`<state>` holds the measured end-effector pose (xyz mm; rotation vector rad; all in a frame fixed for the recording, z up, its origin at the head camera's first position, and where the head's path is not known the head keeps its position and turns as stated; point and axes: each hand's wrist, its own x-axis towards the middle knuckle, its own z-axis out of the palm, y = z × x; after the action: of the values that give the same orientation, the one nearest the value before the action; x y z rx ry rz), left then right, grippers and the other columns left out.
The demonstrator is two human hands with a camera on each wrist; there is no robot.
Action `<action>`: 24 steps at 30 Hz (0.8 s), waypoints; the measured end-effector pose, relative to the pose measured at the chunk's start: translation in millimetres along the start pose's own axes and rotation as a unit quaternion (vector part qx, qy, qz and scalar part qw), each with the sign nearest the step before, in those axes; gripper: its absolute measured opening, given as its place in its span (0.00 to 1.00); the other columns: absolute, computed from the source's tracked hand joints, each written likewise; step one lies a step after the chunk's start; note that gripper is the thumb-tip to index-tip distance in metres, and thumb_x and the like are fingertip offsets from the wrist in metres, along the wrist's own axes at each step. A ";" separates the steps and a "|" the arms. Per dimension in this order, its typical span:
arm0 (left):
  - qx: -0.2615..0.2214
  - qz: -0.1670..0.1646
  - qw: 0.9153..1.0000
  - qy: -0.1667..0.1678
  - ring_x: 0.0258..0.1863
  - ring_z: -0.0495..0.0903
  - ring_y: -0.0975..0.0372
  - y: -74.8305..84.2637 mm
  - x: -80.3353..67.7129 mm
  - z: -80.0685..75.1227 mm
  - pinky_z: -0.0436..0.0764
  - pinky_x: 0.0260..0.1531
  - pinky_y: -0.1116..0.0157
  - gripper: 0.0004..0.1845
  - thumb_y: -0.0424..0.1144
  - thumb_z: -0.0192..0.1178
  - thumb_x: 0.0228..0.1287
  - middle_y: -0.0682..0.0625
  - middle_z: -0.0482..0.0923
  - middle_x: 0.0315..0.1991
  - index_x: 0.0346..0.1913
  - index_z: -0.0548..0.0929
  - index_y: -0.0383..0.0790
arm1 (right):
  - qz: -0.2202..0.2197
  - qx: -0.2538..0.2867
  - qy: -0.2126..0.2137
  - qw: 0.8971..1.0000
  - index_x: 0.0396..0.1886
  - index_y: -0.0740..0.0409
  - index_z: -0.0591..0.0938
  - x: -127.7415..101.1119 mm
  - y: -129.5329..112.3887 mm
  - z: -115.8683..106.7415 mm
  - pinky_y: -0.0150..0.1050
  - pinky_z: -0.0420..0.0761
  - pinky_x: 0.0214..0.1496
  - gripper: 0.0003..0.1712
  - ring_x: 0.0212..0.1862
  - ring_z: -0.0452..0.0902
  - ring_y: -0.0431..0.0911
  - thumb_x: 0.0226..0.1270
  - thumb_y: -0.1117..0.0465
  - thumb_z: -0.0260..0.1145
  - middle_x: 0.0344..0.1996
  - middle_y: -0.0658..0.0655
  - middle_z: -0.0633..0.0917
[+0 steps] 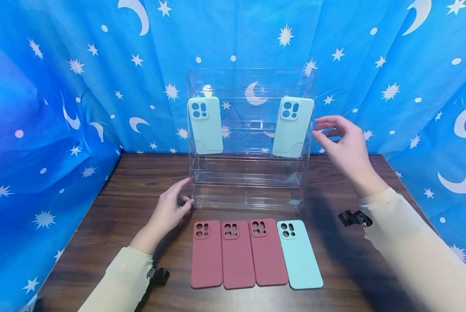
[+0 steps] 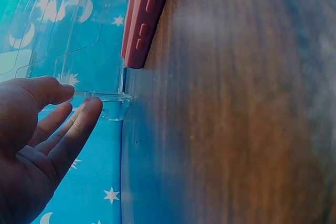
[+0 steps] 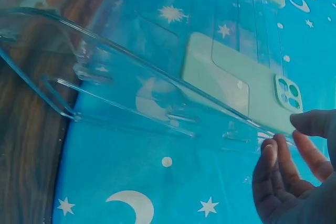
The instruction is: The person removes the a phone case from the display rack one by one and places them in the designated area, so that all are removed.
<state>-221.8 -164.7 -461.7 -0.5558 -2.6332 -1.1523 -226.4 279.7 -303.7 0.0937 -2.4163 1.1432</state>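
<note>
A clear acrylic tiered display rack (image 1: pixel 248 177) stands on the table. Two mint-green phone cases sit upright in its upper part, a left case (image 1: pixel 206 130) and a right case (image 1: pixel 294 125). My left hand (image 1: pixel 172 206) is at the rack's lower left side, fingertips right by the edge, fingers loosely bent. At the upper right side, my right hand (image 1: pixel 344 141) has thumb and fingertips close to the rack's edge (image 3: pixel 210 99), beside the right case. Its fingers are lightly bent with a gap to the thumb. Neither hand grips a case.
Before the rack lie three dark red phone cases (image 1: pixel 238 255) side by side, then another mint-green phone case (image 1: pixel 301 255) on their right. Blue cloth (image 1: pixel 233 39) with moons and stars hangs behind and at both sides of the wooden table (image 1: pixel 139 169).
</note>
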 end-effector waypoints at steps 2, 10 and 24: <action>-0.002 -0.001 1.000 0.001 0.37 0.87 0.58 0.1 0.1 0.2 0.85 0.23 0.71 0.38 0.26 0.68 0.63 0.41 0.78 0.62 0.75 0.69 0.42 | 0.004 0.005 0.003 1.000 0.64 0.45 0.82 8.0 -2.0 -2.0 0.26 0.78 0.39 0.22 0.47 0.79 0.37 0.74 0.48 0.66 0.54 0.57 0.86; 0.002 -0.006 1.000 -0.006 0.36 0.87 0.59 1.1 -0.5 0.4 0.85 0.23 0.70 0.38 0.26 0.68 0.63 0.40 0.78 0.61 0.75 0.69 0.42 | 0.005 0.011 0.017 1.000 0.67 0.40 0.80 31.9 -9.0 -5.8 0.29 0.79 0.36 0.26 0.49 0.79 0.40 0.73 0.44 0.66 0.54 0.52 0.83; 0.003 -0.007 1.000 -0.011 0.35 0.86 0.60 2.8 0.5 -2.0 0.84 0.23 0.70 0.38 0.27 0.68 0.63 0.42 0.81 0.52 0.76 0.69 0.42 | -0.006 -0.015 0.011 1.000 0.64 0.44 0.83 46.5 -13.1 -0.7 0.29 0.78 0.35 0.25 0.49 0.78 0.40 0.73 0.41 0.65 0.55 0.52 0.81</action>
<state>-221.0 -164.3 -458.4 -0.5519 -2.6629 -1.1472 -264.2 277.9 -273.8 0.0854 -2.4104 1.0957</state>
